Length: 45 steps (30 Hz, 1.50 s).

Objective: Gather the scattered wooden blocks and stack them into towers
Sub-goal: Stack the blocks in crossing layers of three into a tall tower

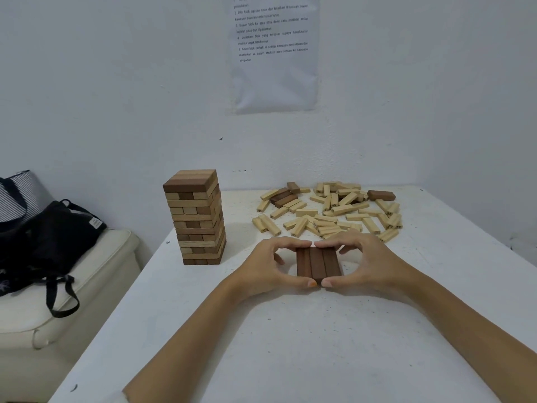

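A printed sheet (274, 53) on the wall (116, 82) carries numbered lines in Malay; "struktur tegak dan kemas" and "Ambil blok berbaki" can be made out. Pale blocks (328, 216) on the desk (290, 330) bear small end numbers, possibly 45 and 32.

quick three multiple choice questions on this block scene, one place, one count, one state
1. Relative to the left hand and right hand, the tower stands: A) to their left B) to their right C) between them
2. Dark blocks between the hands: A) two B) three C) five
3. Both hands: A) lie flat and open B) pinch the dark blocks C) lift the tower
Answers: 1 A, the tower is beyond the left hand's outer side; 2 B, three lie side by side; 3 B, thumbs and fingertips close on the ends.
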Motion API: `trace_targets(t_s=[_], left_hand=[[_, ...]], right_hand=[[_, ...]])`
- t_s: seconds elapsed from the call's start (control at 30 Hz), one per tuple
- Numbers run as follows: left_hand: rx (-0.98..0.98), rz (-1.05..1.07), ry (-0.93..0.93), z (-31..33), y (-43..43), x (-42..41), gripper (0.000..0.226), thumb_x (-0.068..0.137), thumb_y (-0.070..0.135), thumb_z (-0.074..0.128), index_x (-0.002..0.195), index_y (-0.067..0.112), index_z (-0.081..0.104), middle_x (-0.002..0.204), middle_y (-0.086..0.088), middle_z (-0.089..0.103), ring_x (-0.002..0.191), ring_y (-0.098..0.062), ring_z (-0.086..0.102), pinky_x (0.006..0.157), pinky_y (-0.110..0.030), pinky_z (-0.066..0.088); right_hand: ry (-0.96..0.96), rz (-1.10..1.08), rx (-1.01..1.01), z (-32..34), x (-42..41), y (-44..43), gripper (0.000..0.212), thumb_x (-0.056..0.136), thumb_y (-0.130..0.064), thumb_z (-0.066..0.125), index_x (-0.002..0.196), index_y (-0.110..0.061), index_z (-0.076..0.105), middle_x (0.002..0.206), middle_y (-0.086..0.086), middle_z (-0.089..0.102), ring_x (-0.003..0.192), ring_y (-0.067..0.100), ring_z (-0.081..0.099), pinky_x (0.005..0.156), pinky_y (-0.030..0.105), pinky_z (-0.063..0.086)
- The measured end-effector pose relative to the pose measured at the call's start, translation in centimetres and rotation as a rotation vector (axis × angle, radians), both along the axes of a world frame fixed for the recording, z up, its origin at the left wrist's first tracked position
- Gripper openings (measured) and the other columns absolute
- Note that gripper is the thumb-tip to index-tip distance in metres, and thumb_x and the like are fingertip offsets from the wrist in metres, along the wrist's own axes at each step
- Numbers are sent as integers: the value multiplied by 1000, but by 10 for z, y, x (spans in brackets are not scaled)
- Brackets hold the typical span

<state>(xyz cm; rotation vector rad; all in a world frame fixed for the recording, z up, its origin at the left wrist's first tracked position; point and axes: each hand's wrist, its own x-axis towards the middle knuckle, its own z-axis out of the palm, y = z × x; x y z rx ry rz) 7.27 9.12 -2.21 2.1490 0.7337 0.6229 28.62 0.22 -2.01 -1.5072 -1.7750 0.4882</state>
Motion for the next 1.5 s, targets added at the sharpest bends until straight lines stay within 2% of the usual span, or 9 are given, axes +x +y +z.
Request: trace_targets(t_s=[0.27,0.47,0.63,0.73,0.8,0.9,1.07,1.2,1.5], left_hand=[[136,17,-111,35,-14,-12,67,62,25,90,123,32,62,118,21,61,111,4,50,82,-11,42],[265,55,-105,72,-21,-37,69,59,41,88,122,43,60,120,19,59,109,-4,51,82,-12,42],[391,93,-112,116,-17,-60,66,61,32,89,121,38,62,109,23,63,101,7,51,79,-10,41],[375,104,-83,140,-5,-78,67,62,32,88,122,37,60,111,18,64,89,2,56,81,-23,47],[360,89,-69,151,7,-91,71,61,36,88,125,37,58,112,16,66,102,-5,59,82,-27,46],[354,100,-41,163,29,-111,78,58,45,84,129,37,53,114,19,66,117,0,54,92,-26,42],[267,127,-13,167,65,-138,81,58,46,81,132,38,50,120,17,64,121,-2,52,98,-30,42],[185,131,13,163,86,-149,77,64,36,80,134,35,48,125,12,62,123,-3,50,99,-29,41],[134,118,92,157,111,-155,82,59,46,79,134,34,49,124,14,62,123,-4,50,99,-27,43]], right_hand=[[23,93,163,36,-7,-9,59,53,-48,85,110,-41,70,112,-20,67,114,5,56,92,15,45],[-43,180,227,77,-26,-10,56,53,-53,85,106,-44,71,111,-25,66,116,4,55,93,14,43],[7,231,270,113,-47,9,52,53,-40,89,104,-36,74,109,-21,68,114,5,56,93,17,45],[-5,233,289,128,-63,28,54,54,-50,89,105,-39,72,109,-15,69,112,8,56,93,28,49],[-2,212,303,136,-76,42,53,54,-53,87,103,-41,72,107,-14,68,110,5,56,94,31,50],[-4,197,310,147,-100,61,46,59,-43,88,102,-39,72,102,-20,68,105,-3,56,93,26,49],[33,178,278,152,-128,96,45,61,-40,89,102,-33,72,100,-18,69,100,-4,59,87,24,50],[76,173,229,149,-140,121,48,61,-42,89,103,-33,70,102,-18,67,97,-7,59,78,13,45],[35,165,133,142,-147,142,50,62,-41,88,106,-31,68,100,-17,65,99,-3,58,77,14,43]])
